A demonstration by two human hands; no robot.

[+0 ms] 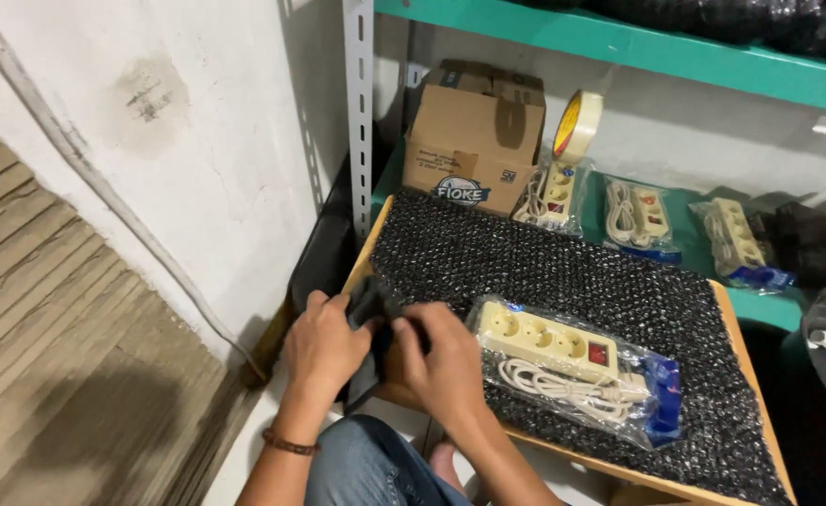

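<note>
Both hands, left (322, 345) and right (447, 362), grip the black bubble wrap's (563, 272) near-left corner.

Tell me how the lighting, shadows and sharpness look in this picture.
Head view: soft, even light; a dim shadow falls on the wall beside the shelf post; glare glints on the plastic bag of the power strip and on the black bubble wrap; the left hand and right hand look slightly soft.

Both hands, left (323, 349) and right (446, 359), meet with fingers curled.
</note>
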